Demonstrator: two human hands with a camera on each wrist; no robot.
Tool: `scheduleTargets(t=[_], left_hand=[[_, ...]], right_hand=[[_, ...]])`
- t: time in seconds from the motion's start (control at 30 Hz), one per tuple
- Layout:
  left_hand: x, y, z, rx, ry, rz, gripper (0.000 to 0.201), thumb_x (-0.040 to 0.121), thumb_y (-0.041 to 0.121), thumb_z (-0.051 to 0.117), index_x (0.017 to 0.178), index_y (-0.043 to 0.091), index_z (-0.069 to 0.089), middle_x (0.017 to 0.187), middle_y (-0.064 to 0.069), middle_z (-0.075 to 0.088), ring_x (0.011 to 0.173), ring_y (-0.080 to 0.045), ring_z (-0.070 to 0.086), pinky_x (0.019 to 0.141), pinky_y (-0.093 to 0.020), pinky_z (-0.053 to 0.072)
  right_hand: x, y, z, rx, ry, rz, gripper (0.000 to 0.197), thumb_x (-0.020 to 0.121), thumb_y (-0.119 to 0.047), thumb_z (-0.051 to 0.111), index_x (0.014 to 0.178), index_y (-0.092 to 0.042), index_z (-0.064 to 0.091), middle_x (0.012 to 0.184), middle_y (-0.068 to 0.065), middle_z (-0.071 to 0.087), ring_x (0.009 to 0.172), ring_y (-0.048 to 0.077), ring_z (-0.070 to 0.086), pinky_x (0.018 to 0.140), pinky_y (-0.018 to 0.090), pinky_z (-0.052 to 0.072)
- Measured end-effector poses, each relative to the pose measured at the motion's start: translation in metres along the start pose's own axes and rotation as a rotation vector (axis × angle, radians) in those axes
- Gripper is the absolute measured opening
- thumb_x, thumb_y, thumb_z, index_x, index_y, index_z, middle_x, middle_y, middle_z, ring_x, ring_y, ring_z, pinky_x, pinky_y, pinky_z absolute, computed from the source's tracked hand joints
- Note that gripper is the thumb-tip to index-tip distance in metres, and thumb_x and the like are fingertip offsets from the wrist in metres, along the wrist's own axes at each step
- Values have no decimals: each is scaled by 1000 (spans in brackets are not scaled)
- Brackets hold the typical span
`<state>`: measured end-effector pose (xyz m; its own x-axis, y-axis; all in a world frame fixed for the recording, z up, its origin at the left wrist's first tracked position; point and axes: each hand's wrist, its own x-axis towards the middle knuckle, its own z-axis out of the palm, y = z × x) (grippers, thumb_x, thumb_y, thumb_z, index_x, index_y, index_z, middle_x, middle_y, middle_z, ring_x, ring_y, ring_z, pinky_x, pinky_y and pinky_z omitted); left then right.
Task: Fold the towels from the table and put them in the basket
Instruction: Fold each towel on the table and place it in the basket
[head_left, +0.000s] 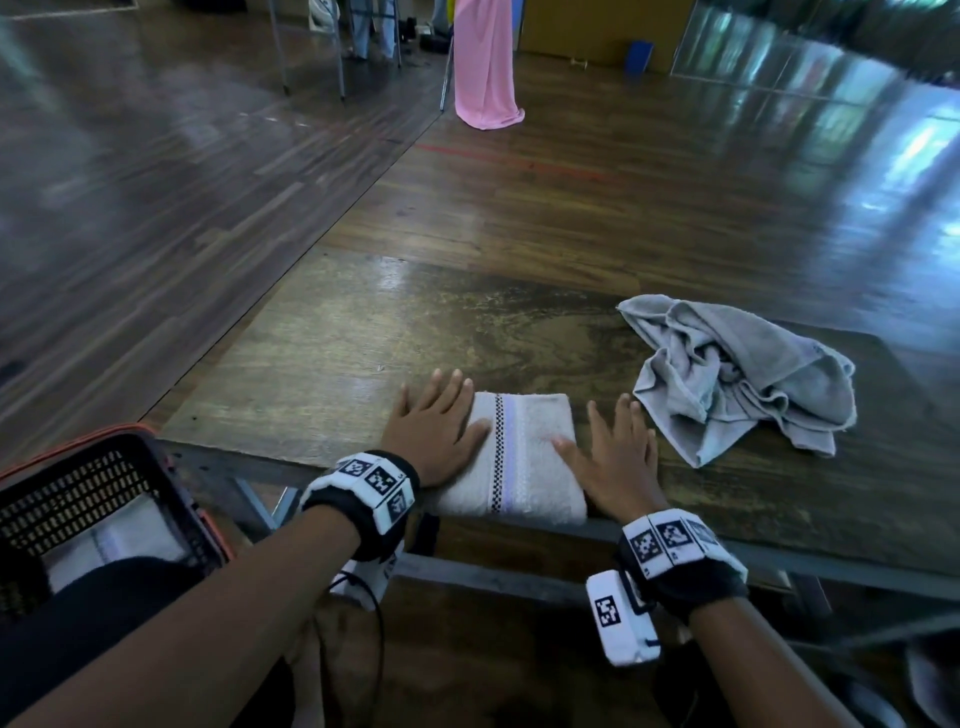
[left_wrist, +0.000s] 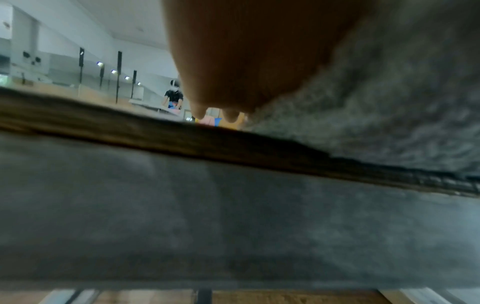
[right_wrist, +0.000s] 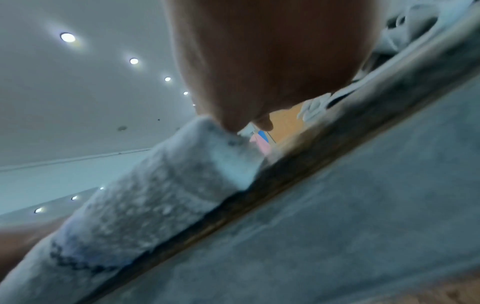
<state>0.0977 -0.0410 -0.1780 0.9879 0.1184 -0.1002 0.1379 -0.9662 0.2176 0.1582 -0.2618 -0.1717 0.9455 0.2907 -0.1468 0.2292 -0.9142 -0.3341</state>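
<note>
A folded white towel (head_left: 524, 457) with a checked stripe lies at the near edge of the wooden table (head_left: 467, 322). My left hand (head_left: 436, 421) rests flat along the towel's left side, fingers straight. My right hand (head_left: 618, 457) lies flat on the table by the towel's right side, its thumb touching the towel. A crumpled grey towel (head_left: 737, 374) sits to the right, apart from both hands. The black basket (head_left: 98, 499) with an orange rim stands low at the left and holds a folded white towel (head_left: 124, 540). The wrist views show each palm over the folded towel (left_wrist: 389, 92) (right_wrist: 155, 195).
The table's metal frame (head_left: 519, 577) runs under the near edge. A pink cloth (head_left: 485, 62) hangs on a stand far across the wooden floor. A person (left_wrist: 173, 96) works at a distant table in the left wrist view.
</note>
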Motion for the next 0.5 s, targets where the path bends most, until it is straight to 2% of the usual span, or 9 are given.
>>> scheduleTargets(t=[0.07,0.1,0.17,0.2,0.27,0.33,0.4,0.43,0.5], left_hand=[[-12,-9,-8,18,50,1,61,96,52,19,147,19,21,158,1,14,146,-17,6,117,-47,2],[-17,-13,-12,4,103,-1,56,96,50,26,142,19,33,154,-1,26,144,-18,16,116,-45,9],[-27,-14,-18,-68,242,-20,38,93,45,39,117,21,57,130,-3,52,125,-22,41,106,-42,26],[-31,-14,-21,-125,289,-56,30,90,43,43,99,22,63,110,1,58,110,-21,49,98,-40,32],[-34,-13,-24,-244,248,-146,32,88,46,45,65,24,54,73,9,52,76,-17,52,81,-36,38],[-33,-13,-22,-340,59,-198,46,87,52,46,53,21,40,53,7,43,54,-16,45,62,-31,36],[-29,-12,-20,-376,-59,-214,50,86,55,49,52,19,40,50,3,42,49,-16,43,53,-28,32],[-27,-11,-19,-372,-74,-221,50,86,55,50,53,18,42,50,3,43,49,-15,44,51,-28,31],[-24,-7,-19,-381,-83,-235,49,86,51,53,52,17,44,51,2,45,49,-13,44,48,-28,29]], right_hand=[[-4,14,-10,-5,78,17,63,89,-61,37,141,-26,32,154,9,14,143,27,5,114,48,6],[-6,20,-14,3,110,16,53,90,-57,40,132,-25,44,146,9,29,138,28,17,112,49,12],[-9,27,-21,53,119,20,39,92,-52,41,107,-22,60,123,5,52,124,27,38,103,47,22],[-9,28,-23,94,99,16,44,92,-53,39,95,-18,65,110,4,60,115,26,47,97,45,26],[-8,28,-26,175,13,4,58,90,-59,36,83,-10,67,90,4,66,96,22,58,92,43,33],[-8,24,-25,242,-80,6,64,85,-66,38,69,-9,63,71,-1,65,75,15,59,89,43,39],[-8,13,-23,303,-131,13,59,81,-68,46,52,-17,49,49,-8,49,54,9,50,74,38,36],[-8,7,-21,320,-149,11,56,79,-66,51,49,-20,47,46,-8,47,50,9,48,69,34,34],[-6,-5,-19,302,-156,15,51,78,-61,57,55,-17,53,55,-4,57,57,14,55,64,33,37]])
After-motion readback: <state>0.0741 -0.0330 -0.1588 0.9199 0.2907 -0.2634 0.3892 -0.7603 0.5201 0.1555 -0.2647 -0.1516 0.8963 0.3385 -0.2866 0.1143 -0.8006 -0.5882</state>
